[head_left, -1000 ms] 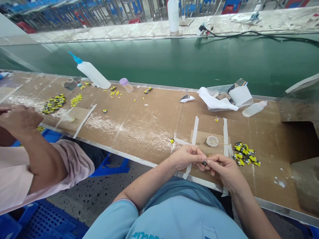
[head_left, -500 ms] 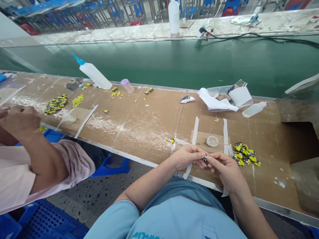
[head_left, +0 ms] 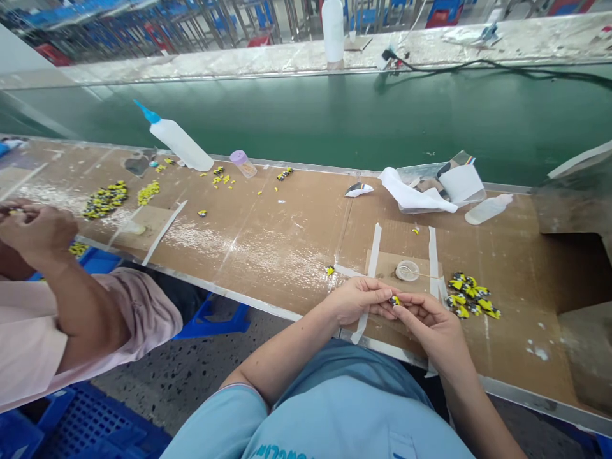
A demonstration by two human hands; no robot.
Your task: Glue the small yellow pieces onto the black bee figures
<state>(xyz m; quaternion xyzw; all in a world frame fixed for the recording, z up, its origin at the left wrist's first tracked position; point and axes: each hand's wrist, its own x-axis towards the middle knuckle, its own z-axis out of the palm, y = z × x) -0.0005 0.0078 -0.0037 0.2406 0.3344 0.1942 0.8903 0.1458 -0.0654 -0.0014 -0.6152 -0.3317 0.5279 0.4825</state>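
Observation:
Between the fingertips of both hands is a small black-and-yellow plastic piece [head_left: 394, 300]. My left hand [head_left: 359, 301] pinches it from the left, and my right hand [head_left: 427, 312] grips it from the right with thumb and fingers. Just beyond my hands a small round clear dish [head_left: 407, 271] sits on a taped-down cardboard patch, a thin stick lying across its rim. To the right of my right hand lies a pile of similar black-and-yellow pieces [head_left: 471, 296]. One more such piece [head_left: 330, 270] rests left of my left hand.
A co-worker's hands [head_left: 38, 233] are at the left, near a larger heap of pieces [head_left: 106, 199]. White squeeze bottles [head_left: 182, 143], a purple-lidded jar [head_left: 243, 164] and a plastic tray with white paper [head_left: 421, 191] stand along the back edge. A box [head_left: 581, 280] bounds the right.
The small piece has been turned between my fingers, so more yellow shows now. My right thumb has shifted slightly down. The co-worker's hands have moved a little.

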